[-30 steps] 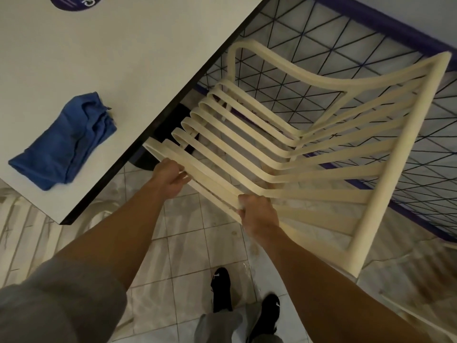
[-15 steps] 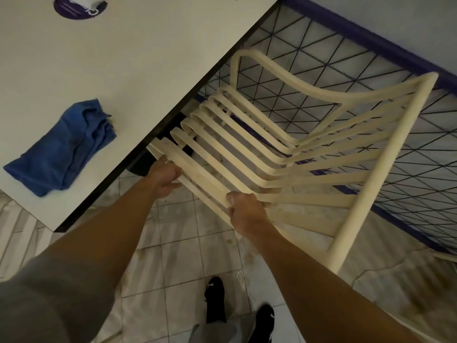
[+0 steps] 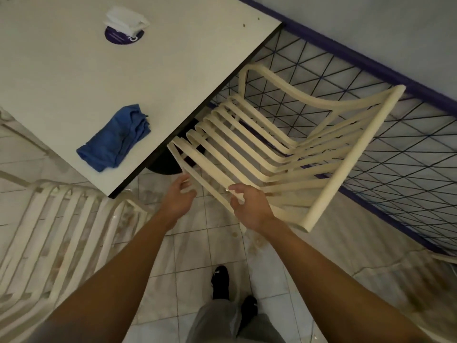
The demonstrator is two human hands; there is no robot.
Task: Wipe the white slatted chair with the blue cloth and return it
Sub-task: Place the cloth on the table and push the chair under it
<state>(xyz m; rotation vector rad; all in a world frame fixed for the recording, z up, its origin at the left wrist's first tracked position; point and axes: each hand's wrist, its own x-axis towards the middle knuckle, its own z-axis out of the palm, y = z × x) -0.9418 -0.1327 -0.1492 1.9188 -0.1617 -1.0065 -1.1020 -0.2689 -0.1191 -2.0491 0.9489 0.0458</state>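
Both hands are at the white slatted chair (image 3: 284, 154), which sits just beside the corner of the tabletop (image 3: 61, 70), its slat ends tucked at the dark table edge. The chair looks tipped from up here, with its long side tube running down towards the tiled floor (image 3: 197, 243).

The left hand (image 3: 179, 196) is at the nearest slat with its fingers (image 3: 184, 180) relaxed and spread. The tips are right at the rail and wrap nothing.

The right hand (image 3: 249, 206) lies over the same slat further along, its fingers (image 3: 237, 188) loosely curved about the rail. Whether they truly clasp it or only rest there, I cannot tell.

The blue cloth (image 3: 116, 139) lies crumpled on the tabletop near its edge, well apart from both hands. At the far end of the tabletop a small heap of white napkins (image 3: 126, 19) sits on a round purple sticker (image 3: 123, 38).

A 2nd slatted chair (image 3: 61, 231) stands at lower left, beside the table corner. A black wire grid (image 3: 385, 149) runs behind the first chair. Below, 2 black shoes (image 3: 220, 280) stand on the tiles under grey trouser legs (image 3: 222, 323).
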